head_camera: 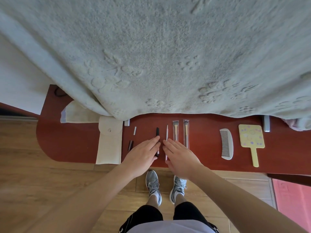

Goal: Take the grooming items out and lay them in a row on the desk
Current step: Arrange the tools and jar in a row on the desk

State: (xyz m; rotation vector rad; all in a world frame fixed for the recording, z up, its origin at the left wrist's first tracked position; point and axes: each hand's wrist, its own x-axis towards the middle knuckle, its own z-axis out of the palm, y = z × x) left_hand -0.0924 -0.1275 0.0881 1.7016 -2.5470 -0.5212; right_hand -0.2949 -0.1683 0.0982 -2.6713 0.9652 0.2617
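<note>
On the red-brown desk (pixel 202 148) lies a row of grooming items. From the left: a small white stick (pixel 135 131), a short dark tube (pixel 130 145), a black pen-like stick (pixel 157 134), a thin pale stick (pixel 167 133), two wrapped brushes (pixel 175 131) (pixel 186 132), a white comb (pixel 226 144) and a yellow hand mirror (pixel 251 138). My left hand (pixel 143 154) lies flat with straight fingers, touching the black stick. Beside the thin stick, my right hand (pixel 180 157) is flat too, with nothing in it.
A cream cloth pouch (pixel 109 143) with a snap flap lies at the desk's left, a folded cloth (pixel 77 113) behind it. A large pale textured blanket (pixel 159 56) hangs over the desk's back. Below are the wooden floor, my feet in grey shoes (pixel 165 185) and a pink mat (pixel 292 199).
</note>
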